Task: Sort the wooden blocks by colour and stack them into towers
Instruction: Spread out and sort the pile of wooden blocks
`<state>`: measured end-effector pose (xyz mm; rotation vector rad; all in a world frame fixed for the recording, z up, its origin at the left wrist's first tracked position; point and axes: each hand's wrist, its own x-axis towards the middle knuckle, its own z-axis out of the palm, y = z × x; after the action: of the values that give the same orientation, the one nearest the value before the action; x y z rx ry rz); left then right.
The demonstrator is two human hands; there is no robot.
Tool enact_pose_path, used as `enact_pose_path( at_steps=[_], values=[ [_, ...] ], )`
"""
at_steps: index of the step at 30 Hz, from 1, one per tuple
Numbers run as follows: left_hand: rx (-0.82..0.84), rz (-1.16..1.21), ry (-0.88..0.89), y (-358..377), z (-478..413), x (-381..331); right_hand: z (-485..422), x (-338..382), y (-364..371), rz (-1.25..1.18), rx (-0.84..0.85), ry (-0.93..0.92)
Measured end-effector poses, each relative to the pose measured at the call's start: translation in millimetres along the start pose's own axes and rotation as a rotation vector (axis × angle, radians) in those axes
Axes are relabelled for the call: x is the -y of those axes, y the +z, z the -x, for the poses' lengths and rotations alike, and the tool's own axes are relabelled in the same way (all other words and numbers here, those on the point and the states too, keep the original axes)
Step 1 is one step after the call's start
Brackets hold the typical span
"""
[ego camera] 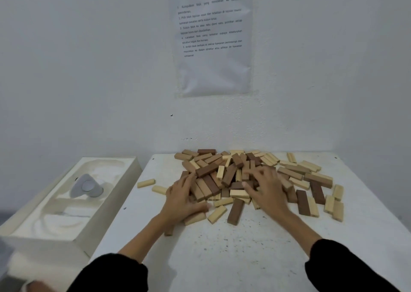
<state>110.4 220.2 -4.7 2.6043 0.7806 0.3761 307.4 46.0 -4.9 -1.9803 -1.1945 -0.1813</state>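
The wooden blocks (213, 169), pale, tan and dark brown mixed, lie in a loose heap by the far edge of the table (244, 251), strays reaching toward its right edge, while the left hand (182, 199) and right hand (266, 190) rest spread-fingered on the heap's near side, gripping nothing.

The wooden blocks (229, 176) are matt and smooth-sided. Under them the white table (222, 258) looks painted, matt and speckled (scuffed in spots). On the wall above them hangs a paper sheet (213, 38) in glossy plastic.
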Motion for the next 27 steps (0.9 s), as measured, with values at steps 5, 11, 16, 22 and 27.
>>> enact_pose_path(
  at_steps=[5,11,16,22,27],
  values=[
    [-0.214,-0.091,-0.085,13.9,-26.4,-10.3,19.4,-0.5,16.9,0.153,-0.113,-0.069],
    [-0.508,0.348,0.084,3.2,-51.9,-22.9,17.1,-1.9,20.1,0.239,-0.135,-0.111],
    [-0.358,0.223,0.157,1.3,-75.5,-64.2,19.0,-1.5,18.3,0.216,-0.123,-0.110],
    [-0.347,0.354,-0.074,-9.0,-46.5,-47.6,25.2,-5.4,-4.6,0.067,-0.324,0.038],
    [-0.397,0.219,-0.342,-11.4,38.3,13.5,38.9,-64.8,-60.7,0.228,-0.503,0.515]
  ],
)
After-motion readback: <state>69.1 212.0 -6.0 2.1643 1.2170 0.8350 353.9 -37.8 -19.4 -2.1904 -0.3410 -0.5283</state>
